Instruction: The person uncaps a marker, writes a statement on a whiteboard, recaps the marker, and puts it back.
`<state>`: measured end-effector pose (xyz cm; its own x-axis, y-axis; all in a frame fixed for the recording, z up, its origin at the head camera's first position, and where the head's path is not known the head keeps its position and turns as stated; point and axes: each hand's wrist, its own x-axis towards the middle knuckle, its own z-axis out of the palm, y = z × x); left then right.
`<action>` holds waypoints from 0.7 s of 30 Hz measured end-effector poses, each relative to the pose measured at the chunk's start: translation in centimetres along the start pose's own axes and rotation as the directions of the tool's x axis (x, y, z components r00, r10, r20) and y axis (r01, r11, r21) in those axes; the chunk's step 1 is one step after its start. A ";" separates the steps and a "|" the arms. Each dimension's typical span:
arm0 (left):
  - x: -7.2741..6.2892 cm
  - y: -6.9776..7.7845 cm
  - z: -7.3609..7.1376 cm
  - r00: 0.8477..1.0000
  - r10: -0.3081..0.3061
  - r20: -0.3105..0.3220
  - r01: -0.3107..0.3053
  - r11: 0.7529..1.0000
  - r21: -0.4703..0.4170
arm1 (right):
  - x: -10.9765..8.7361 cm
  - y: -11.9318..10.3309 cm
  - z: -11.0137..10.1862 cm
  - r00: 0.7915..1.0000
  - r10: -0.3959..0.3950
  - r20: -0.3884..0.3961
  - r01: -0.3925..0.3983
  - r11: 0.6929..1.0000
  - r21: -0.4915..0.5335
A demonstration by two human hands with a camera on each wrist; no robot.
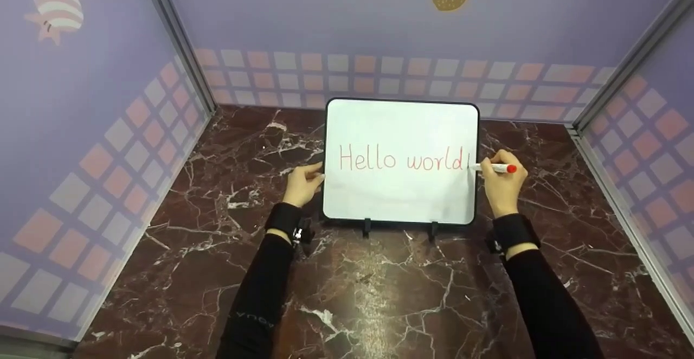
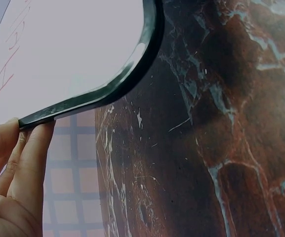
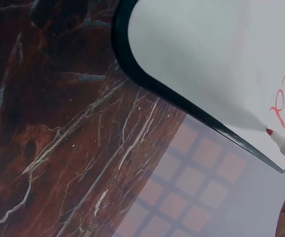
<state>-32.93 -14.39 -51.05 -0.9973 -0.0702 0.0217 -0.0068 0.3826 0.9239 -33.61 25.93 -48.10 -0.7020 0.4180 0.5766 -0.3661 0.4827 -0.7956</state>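
A whiteboard (image 1: 401, 126) with a black frame stands upright, bearing the red handwriting "Hello world" (image 1: 401, 159). My left hand (image 1: 302, 184) pinches its left edge; in the left wrist view the thumb lies on the front and the fingers (image 2: 31, 168) behind the frame. My right hand (image 1: 504, 183) grips a white marker (image 1: 490, 167) with a red end, at the board's right edge. In the right wrist view the marker's red tip (image 3: 269, 132) is right at the white surface, just past the letter "d" (image 3: 277, 109).
Two black feet (image 1: 367, 228) hold the board up on a dark red marbled table (image 1: 368, 294). Purple panels with a pink and white check pattern (image 1: 390, 71) stand behind and on both sides, joined by grey metal rails (image 1: 187, 44).
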 end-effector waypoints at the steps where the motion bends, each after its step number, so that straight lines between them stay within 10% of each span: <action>1: 0.0 0.0 0.0 1.000 0.000 -0.003 0.000 1.000 -0.001 | -0.1 -0.1 0.0 1.000 -0.002 0.004 0.002 1.000 -0.004; 21: 0.0 0.1 0.0 1.000 -0.013 -0.010 0.013 1.000 -0.012 | -0.5 0.2 -0.4 1.000 0.005 -0.018 -0.006 0.999 -0.031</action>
<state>-32.89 -14.34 -50.95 -0.9963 -0.0845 0.0135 -0.0188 0.3707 0.9286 -33.13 26.11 -48.44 -0.6928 0.4342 0.5758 -0.3427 0.5043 -0.7926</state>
